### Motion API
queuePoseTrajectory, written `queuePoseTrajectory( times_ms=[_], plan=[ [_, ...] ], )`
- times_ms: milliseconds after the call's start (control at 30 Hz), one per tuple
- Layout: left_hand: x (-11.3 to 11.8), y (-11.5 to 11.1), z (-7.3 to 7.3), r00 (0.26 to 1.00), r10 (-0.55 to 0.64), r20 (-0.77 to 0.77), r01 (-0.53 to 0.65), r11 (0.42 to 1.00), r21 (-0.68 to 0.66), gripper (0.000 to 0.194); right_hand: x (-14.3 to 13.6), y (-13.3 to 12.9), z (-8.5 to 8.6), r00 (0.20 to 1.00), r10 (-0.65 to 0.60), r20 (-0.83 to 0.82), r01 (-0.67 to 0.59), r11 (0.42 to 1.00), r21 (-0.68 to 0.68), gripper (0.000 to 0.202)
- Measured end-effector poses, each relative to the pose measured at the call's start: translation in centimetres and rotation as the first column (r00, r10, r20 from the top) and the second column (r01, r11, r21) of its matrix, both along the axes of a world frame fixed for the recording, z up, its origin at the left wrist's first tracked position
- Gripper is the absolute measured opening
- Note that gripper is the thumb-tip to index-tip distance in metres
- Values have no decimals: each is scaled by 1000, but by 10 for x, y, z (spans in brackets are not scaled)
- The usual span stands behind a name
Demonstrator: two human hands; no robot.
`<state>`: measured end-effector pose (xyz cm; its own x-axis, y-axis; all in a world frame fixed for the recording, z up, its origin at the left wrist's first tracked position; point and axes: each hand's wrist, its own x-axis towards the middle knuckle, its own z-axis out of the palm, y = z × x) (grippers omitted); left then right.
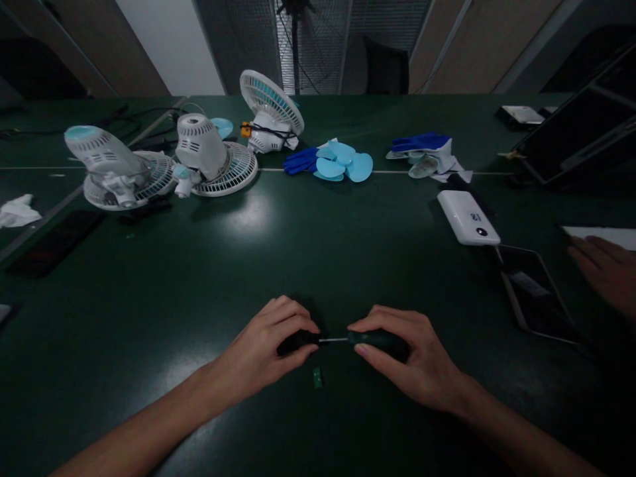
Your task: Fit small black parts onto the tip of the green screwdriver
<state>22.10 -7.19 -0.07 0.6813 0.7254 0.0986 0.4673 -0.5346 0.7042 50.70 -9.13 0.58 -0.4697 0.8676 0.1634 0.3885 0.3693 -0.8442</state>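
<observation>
My right hand [412, 351] is wrapped round the dark green handle of a screwdriver [380, 341], whose thin metal shaft points left. Opposite it, my left hand [278, 334] pinches a small black part [297, 342]; its exact kind I cannot make out. The shaft's tip meets the right end of this part, between my left thumb and index finger. Just below the shaft, a tiny green circuit board [317, 377] lies flat on the dark green table [238, 265].
White fans [213, 156] lie at the back left. Beyond are a light blue fan blade [342, 161] and blue gloves [421, 146]. On the right are a white power bank [468, 217], a phone [535, 291] and another person's hand [606, 268].
</observation>
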Motion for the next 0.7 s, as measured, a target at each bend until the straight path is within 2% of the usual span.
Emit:
queuePoseTrajectory(
  times_ms=[100, 167, 267, 367, 433, 500, 533, 600, 633, 700],
  plan=[
    [0, -3, 6, 999, -45, 26, 44, 998, 48, 21, 0, 0, 0, 1000, -20, -22, 20, 1000, -7, 16],
    [1, -7, 12, 988, -143, 66, 136, 986, 100, 23, 1, 1, 0, 998, -53, -43, 53, 998, -18, 15],
    [2, -16, 17, 943, -323, 75, 307, 936, 170, 26, 4, 1, -1, 988, -137, -67, 133, 990, -54, 13],
    [-6, -20, 16, 908, -419, -27, 412, 877, 248, 29, 7, 2, -3, 976, -198, -85, 190, 977, -99, 13],
    [-22, -14, 12, 911, -398, -113, 412, 856, 312, 32, 8, 2, -3, 975, -203, -84, 193, 974, -118, 13],
    [-49, 1, 8, 944, -280, -177, 326, 880, 346, 34, 9, 2, -3, 978, -195, -80, 185, 975, -121, 13],
    [-66, 11, 7, 963, -180, -203, 242, 908, 342, 34, 9, 3, -3, 978, -192, -79, 182, 976, -118, 13],
    [-104, 33, 8, 969, 98, -225, -23, 949, 315, 32, 9, 3, -2, 979, -186, -84, 176, 978, -111, 14],
    [-123, 43, 10, 935, 258, -245, -181, 937, 300, 33, 8, 3, -2, 979, -183, -86, 173, 979, -110, 14],
    [-157, 56, 16, 810, 510, -288, -423, 849, 317, 36, 9, 3, -2, 980, -176, -88, 166, 980, -113, 15]
  ],
)
